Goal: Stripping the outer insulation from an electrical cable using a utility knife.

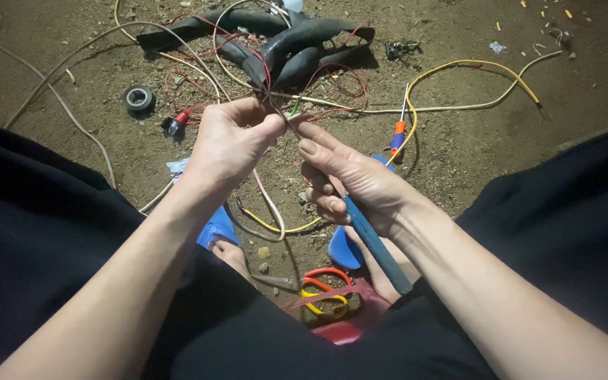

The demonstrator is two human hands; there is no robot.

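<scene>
Thin wires [284, 116] pinched by left hand [230, 144]; right hand [350, 179] grips blue-handled tool [378, 246], its tip hidden.

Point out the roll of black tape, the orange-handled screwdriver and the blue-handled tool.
roll of black tape [138, 98], head view, top face.
orange-handled screwdriver [398, 133], head view, handle.
blue-handled tool [378, 246], head view, handle middle.

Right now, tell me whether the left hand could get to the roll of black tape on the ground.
Probably yes, but not freely: the left hand is pinching thin wires together with the right hand. The black tape roll lies on open dirt just beyond it, nothing lying between them.
</scene>
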